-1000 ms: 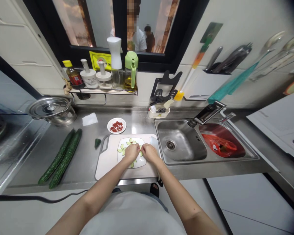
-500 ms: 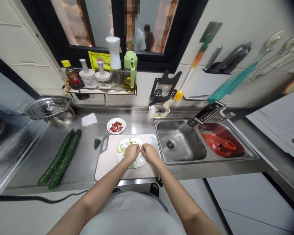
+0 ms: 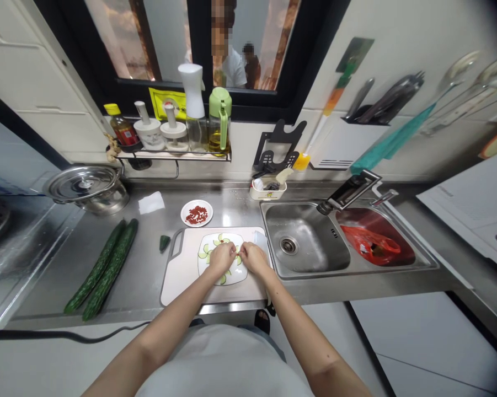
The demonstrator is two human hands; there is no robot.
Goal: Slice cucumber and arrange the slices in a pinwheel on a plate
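A squarish white plate [image 3: 236,274] lies on a pale cutting board [image 3: 180,284]. Thin cucumber slices [image 3: 204,255] are arranged in small clusters around it. Over the plate's right half, my left hand [image 3: 222,257] and my right hand [image 3: 253,257] almost meet, fingers closed in a pinch. What sits between the fingertips is too small to make out; a bit of green slice shows just below them. Behind the board, a small round dish [image 3: 184,214] holds red goji berries [image 3: 197,215]. A cut cucumber end [image 3: 164,242] rests left of the board.
Two whole cucumbers [image 3: 110,270] lie on the steel counter at left, near a lidded pot [image 3: 103,193] and a white paper [image 3: 151,202]. To the right is a double sink [image 3: 314,264] with a red plastic bag [image 3: 370,245]. Bottles stand on a rack [image 3: 176,156] behind.
Both hands stay almost in place over the plate, fingertips still close together. Everything else lies as before; the view has shifted very slightly.
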